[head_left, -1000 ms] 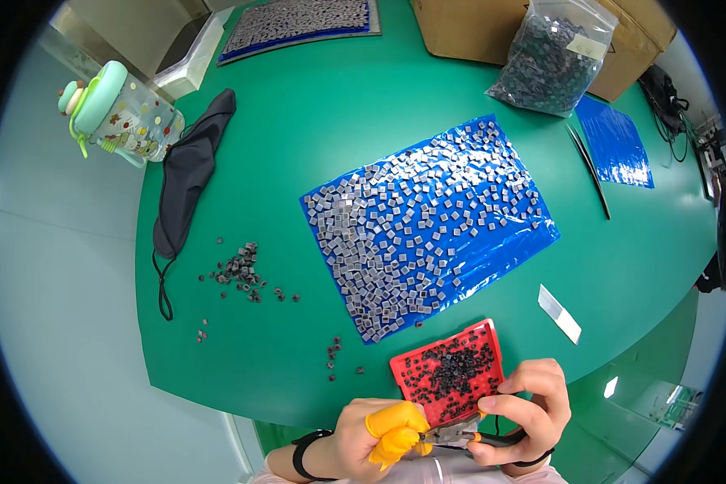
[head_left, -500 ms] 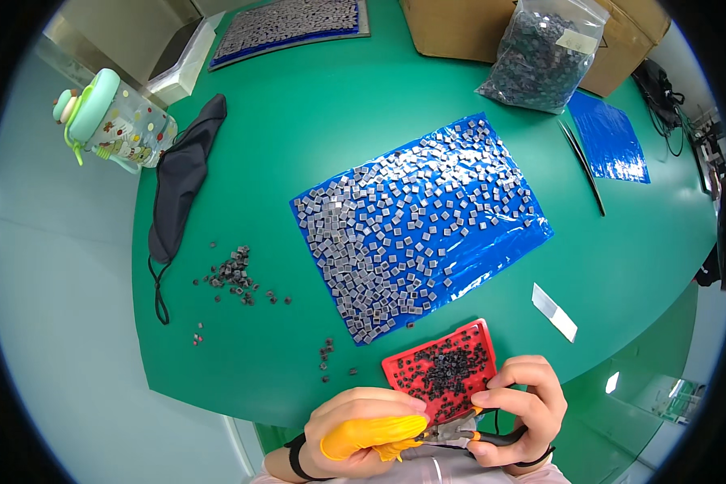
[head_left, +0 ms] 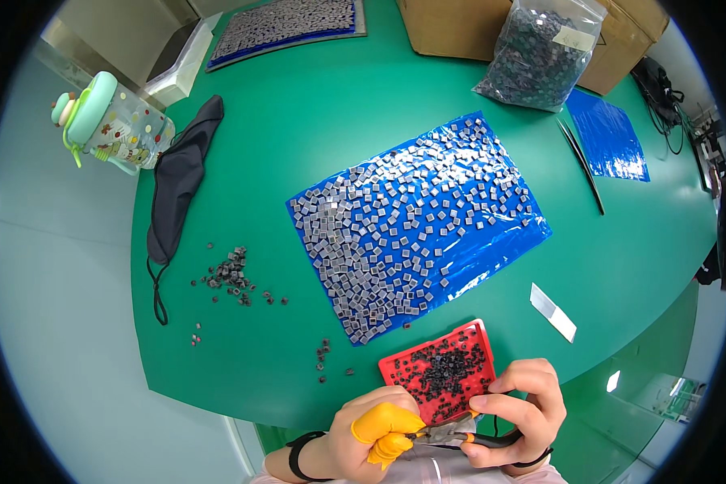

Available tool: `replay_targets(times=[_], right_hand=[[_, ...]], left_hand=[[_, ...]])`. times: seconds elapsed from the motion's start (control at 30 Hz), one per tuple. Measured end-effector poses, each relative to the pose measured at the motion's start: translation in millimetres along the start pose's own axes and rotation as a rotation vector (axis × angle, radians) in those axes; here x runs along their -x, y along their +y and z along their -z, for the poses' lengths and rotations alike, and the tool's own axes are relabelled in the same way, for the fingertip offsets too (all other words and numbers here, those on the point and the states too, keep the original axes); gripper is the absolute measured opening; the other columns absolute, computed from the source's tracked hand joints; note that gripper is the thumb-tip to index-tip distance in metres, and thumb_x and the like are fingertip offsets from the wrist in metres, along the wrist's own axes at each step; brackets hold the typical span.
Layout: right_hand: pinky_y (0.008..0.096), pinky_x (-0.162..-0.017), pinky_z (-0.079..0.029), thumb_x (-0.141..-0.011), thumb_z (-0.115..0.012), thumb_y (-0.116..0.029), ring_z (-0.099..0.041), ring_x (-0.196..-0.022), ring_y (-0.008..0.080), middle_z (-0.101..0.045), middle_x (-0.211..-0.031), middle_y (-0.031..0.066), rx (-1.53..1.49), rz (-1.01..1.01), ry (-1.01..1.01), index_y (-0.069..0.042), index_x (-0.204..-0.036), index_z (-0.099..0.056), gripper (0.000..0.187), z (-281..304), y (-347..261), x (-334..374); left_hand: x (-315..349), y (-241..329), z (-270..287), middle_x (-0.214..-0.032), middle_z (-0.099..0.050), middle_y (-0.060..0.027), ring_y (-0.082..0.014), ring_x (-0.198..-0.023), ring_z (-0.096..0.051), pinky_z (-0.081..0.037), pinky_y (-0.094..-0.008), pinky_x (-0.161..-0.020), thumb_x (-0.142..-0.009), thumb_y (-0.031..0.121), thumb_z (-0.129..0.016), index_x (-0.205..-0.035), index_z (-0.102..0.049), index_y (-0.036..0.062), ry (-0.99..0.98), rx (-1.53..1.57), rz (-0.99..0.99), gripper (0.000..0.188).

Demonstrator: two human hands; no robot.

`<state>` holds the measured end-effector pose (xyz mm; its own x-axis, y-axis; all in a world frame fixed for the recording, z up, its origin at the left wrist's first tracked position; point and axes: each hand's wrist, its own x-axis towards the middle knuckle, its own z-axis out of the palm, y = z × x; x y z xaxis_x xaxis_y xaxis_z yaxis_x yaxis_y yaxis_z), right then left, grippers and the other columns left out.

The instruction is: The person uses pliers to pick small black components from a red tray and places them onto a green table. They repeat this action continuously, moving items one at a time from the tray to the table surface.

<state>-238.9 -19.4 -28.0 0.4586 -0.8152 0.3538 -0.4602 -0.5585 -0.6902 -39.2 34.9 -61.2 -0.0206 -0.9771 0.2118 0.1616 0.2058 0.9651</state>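
Note:
My right hand is closed around the black and orange handles of a pair of pliers, with the jaws pointing left. My left hand, with yellow finger covers on some fingers, is closed at the jaw end; what it pinches is too small and hidden to make out. Just beyond both hands lies a red tray holding many small black parts. Farther off, a shiny blue sheet carries many small grey square pieces, densest on its left side.
Loose dark pieces lie on the green table at left, near a black eye mask and a bottle. A white strip, tweezers, a bag of pieces and a cardboard box sit right and behind.
My left hand has turned and its yellow-covered fingers have shifted at the plier jaws. My right hand keeps its grip on the pliers, nearly in place.

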Motion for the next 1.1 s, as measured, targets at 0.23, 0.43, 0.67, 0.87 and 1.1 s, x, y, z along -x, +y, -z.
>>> replay_targets(times=[0.23, 0.43, 0.67, 0.87, 1.1], right_hand=[[0.0339, -0.066, -0.042, -0.061, -0.079, -0.043, -0.054, -0.076, 0.0211, -0.055, -0.087, 0.0052, 0.011, -0.004, 0.022, -0.011, -0.086, -0.07, 0.042, 0.6, 0.2, 0.0], [0.0338, -0.065, -0.041, -0.063, -0.078, -0.043, -0.054, -0.075, 0.0219, -0.054, -0.086, 0.0061, -0.015, -0.017, 0.082, -0.009, -0.086, -0.069, 0.042, 2.1, 3.8, 2.2], [0.04, -0.073, -0.042, -0.052, -0.08, -0.027, -0.053, -0.086, 0.0273, -0.055, -0.094, 0.0091, 0.263, -0.098, 0.006, -0.008, -0.094, -0.07, 0.047, 12.9, 5.7, -3.9], [0.0419, -0.079, -0.042, -0.051, -0.08, -0.024, -0.053, -0.09, 0.0286, -0.056, -0.098, 0.0092, 0.276, -0.132, -0.013, -0.007, -0.096, -0.07, 0.049, 12.7, 7.9, -2.0], [0.0438, -0.082, -0.043, -0.052, -0.08, -0.025, -0.054, -0.095, 0.0308, -0.057, -0.102, 0.0105, 0.313, -0.12, -0.063, -0.007, -0.098, -0.07, 0.051, 14.8, 11.5, -2.6]], left_hand=[[0.8, 5.8, -0.2, -0.074, -0.052, -0.0088, -0.0203, -0.064, -0.05, -0.041, -0.0328, -0.059, -0.098, 0.032, -0.05, -0.088, -0.051, 0.0019, -0.046, 0.136, 0.166, 0.032], [-1.7, 4.6, -3.9, -0.072, -0.052, -0.0078, -0.0188, -0.064, -0.048, -0.041, -0.0309, -0.06, -0.099, 0.035, -0.047, -0.088, -0.051, 0.0027, -0.052, 0.201, 0.158, 0.035], [-4.1, 7.5, -9.4, -0.068, -0.047, -0.0046, -0.0156, -0.061, -0.044, -0.037, -0.0289, -0.058, -0.099, 0.039, -0.044, -0.088, -0.049, 0.004, -0.034, 0.267, 0.156, 0.037], [-1.8, 2.4, -9.0, -0.068, -0.046, -0.0042, -0.0144, -0.06, -0.043, -0.037, -0.0279, -0.057, -0.099, 0.038, -0.044, -0.09, -0.049, 0.004, -0.036, 0.268, 0.122, 0.035], [2.0, 2.1, -7.5, -0.071, -0.048, -0.005, -0.0123, -0.058, -0.043, -0.036, -0.0254, -0.054, -0.1, 0.034, -0.045, -0.094, -0.049, 0.004, 0.014, 0.196, 0.112, 0.03]])
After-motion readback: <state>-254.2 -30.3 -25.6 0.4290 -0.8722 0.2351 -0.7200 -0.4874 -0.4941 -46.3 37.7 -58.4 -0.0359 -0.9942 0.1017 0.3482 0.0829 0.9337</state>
